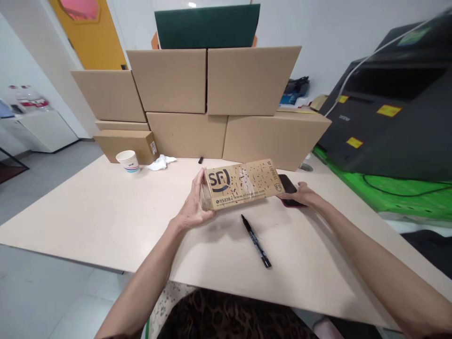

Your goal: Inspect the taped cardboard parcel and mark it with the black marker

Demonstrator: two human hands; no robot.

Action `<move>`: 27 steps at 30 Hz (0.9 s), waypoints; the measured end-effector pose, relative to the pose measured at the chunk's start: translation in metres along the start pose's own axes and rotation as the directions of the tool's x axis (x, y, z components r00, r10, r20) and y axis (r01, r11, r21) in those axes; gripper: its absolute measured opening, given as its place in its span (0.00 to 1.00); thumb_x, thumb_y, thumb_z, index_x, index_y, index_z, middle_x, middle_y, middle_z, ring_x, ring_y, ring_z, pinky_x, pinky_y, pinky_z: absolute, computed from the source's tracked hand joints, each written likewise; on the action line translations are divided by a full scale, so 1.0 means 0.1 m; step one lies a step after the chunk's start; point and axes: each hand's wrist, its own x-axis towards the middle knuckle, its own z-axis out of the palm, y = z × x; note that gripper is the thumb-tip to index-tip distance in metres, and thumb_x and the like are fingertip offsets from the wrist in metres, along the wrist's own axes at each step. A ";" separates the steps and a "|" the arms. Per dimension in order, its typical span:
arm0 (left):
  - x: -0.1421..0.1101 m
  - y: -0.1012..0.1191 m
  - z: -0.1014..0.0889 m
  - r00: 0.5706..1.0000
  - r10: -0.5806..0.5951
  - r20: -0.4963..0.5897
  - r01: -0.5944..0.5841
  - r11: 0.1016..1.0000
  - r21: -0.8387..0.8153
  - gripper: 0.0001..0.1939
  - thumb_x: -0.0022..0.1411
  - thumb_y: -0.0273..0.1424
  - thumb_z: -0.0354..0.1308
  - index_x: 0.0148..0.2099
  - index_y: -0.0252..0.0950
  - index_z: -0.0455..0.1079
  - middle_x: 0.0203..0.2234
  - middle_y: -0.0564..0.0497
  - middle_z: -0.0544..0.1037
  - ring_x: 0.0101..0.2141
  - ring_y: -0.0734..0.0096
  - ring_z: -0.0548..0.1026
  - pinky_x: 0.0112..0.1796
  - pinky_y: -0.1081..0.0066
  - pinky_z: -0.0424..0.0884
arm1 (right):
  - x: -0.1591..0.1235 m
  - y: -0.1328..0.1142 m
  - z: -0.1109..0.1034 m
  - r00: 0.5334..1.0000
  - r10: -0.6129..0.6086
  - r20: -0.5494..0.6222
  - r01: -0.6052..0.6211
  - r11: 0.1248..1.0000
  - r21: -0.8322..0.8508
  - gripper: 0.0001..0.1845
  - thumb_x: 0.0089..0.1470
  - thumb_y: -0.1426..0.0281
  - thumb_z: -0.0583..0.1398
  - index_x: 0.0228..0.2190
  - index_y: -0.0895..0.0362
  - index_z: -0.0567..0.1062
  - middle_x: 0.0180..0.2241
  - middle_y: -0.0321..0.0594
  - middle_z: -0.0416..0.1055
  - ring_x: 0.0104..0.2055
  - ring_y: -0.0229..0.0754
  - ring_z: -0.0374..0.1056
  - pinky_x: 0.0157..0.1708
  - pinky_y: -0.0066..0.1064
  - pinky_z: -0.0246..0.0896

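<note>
A brown cardboard parcel box (pixel 243 183) with black SF print and clear tape is tilted above the table. My left hand (pixel 196 207) grips its left end, thumb along the upper edge and fingers underneath. At the box's lower right corner, my right hand (pixel 300 194) has its fingers stretched out and the thumb apart. Those fingers pass over a dark phone (pixel 287 184) with a red edge, partly hidden by box and hand; whether they press on the box corner is unclear. A black marker pen (pixel 256 241) lies uncapped on the table, in front of the box.
Large cardboard boxes (pixel 187 134) stand stacked along the back of the pale table (pixel 106 212), topped by a dark green box (pixel 208 27). A paper cup (pixel 128 161), crumpled tissue (pixel 161 162) and small black cap (pixel 201 160) sit before them. A dark printer (pixel 381 103) stands right.
</note>
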 end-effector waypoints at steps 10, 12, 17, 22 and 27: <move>-0.01 0.00 0.03 1.000 -0.005 -0.030 0.006 1.000 0.013 0.70 0.52 0.39 0.75 0.81 0.49 0.29 0.77 0.36 0.43 0.75 0.26 0.46 0.71 0.28 0.46 | -0.47 0.01 0.14 0.996 0.067 0.055 -0.086 0.719 0.690 0.23 0.45 0.58 0.72 0.39 0.55 0.73 0.33 0.41 0.79 0.33 0.47 0.78 0.31 0.41 0.79; -0.01 0.00 0.03 0.999 -0.007 -0.036 0.007 1.000 0.007 0.70 0.52 0.39 0.76 0.81 0.49 0.29 0.77 0.36 0.45 0.75 0.27 0.47 0.71 0.27 0.47 | -0.64 0.04 0.11 0.997 0.071 0.009 -0.051 0.626 0.778 0.26 0.44 0.56 0.72 0.43 0.53 0.74 0.36 0.39 0.80 0.35 0.47 0.79 0.33 0.42 0.80; -0.01 0.02 0.01 0.999 -0.009 -0.038 0.009 1.000 -0.006 0.69 0.52 0.41 0.76 0.81 0.50 0.30 0.77 0.37 0.45 0.75 0.27 0.48 0.71 0.28 0.48 | -1.17 0.01 -0.17 0.983 0.096 -0.157 0.123 0.291 0.949 0.39 0.31 0.63 0.80 0.49 0.49 0.81 0.36 0.35 0.82 0.32 0.42 0.77 0.28 0.30 0.78; -0.02 0.02 0.00 0.999 -0.035 -0.038 0.035 0.999 0.000 0.69 0.53 0.44 0.76 0.80 0.51 0.30 0.77 0.37 0.45 0.74 0.27 0.48 0.71 0.28 0.48 | -1.82 -0.21 -0.32 0.995 0.046 -0.091 0.079 0.212 0.974 0.42 0.33 0.61 0.81 0.53 0.48 0.81 0.33 0.34 0.83 0.27 0.39 0.77 0.25 0.26 0.77; -0.02 0.01 0.01 0.998 -0.039 -0.057 0.040 0.999 0.011 0.70 0.52 0.44 0.77 0.80 0.50 0.29 0.77 0.36 0.44 0.74 0.26 0.48 0.71 0.27 0.47 | -2.30 -0.46 -0.13 0.992 -0.128 -0.008 0.033 0.189 0.981 0.35 0.42 0.59 0.79 0.53 0.48 0.81 0.30 0.35 0.83 0.26 0.40 0.78 0.26 0.29 0.77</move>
